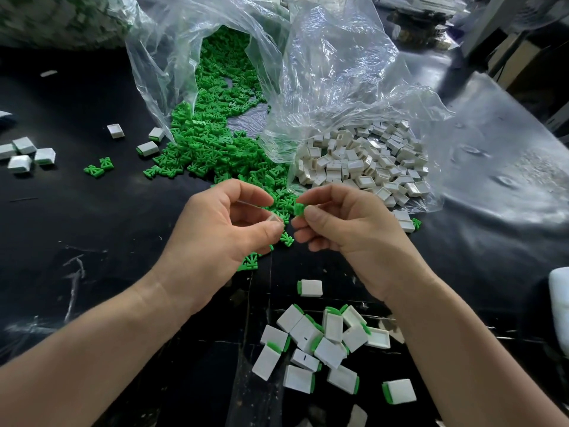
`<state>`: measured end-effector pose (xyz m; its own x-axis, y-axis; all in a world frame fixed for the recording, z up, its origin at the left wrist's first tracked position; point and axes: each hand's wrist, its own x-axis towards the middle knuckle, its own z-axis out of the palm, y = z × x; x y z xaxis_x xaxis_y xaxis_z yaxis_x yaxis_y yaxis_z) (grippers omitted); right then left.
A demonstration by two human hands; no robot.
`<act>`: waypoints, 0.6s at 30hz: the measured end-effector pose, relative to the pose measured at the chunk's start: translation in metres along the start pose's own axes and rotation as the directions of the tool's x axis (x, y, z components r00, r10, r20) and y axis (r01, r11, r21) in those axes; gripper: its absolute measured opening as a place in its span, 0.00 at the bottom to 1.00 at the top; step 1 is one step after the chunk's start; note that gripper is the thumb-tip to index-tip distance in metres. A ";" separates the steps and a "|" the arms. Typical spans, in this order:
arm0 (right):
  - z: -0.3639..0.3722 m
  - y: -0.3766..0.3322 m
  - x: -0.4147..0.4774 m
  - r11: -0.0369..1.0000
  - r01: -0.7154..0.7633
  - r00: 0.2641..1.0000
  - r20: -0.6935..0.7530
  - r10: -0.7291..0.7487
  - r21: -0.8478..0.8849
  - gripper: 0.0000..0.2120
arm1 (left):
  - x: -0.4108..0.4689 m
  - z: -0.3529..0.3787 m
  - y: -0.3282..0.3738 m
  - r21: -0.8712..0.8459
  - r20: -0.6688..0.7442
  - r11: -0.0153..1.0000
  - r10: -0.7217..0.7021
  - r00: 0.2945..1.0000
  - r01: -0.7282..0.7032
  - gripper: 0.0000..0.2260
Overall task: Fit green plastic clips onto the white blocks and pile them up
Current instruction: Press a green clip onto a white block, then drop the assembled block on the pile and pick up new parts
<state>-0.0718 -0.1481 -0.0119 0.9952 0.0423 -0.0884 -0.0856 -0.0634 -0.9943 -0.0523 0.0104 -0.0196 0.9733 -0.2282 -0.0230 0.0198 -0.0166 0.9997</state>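
No legible text, label, brand, number or sign anywhere: none on the white blocks [311, 343], none on the green clips [215, 140], none on the clear bags [338, 72] behind those clips, none on the black table [92, 211].
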 end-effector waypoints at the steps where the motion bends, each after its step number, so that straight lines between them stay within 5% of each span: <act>1: 0.000 0.000 0.000 1.000 -0.004 1.000 0.001 0.004 0.017 0.06 | 0.000 0.000 0.000 0.010 0.006 1.000 0.001 1.000 -0.001 0.11; 6: -0.001 -0.002 -0.002 0.999 -0.007 1.000 -0.010 0.008 0.033 0.06 | 0.000 0.000 0.001 0.040 0.020 0.999 0.007 1.000 -0.008 0.14; 18: 0.005 0.002 -0.002 0.937 0.182 0.982 -0.003 -0.191 -0.297 0.14 | -0.001 -0.001 0.002 0.045 0.029 0.999 -0.012 0.999 0.011 0.11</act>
<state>-0.0739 -0.1431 -0.0144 0.9933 0.0509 0.1033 0.1146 -0.3481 -0.9304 -0.0532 0.0117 -0.0177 0.9659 -0.2565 -0.0357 0.0201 -0.0632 0.9978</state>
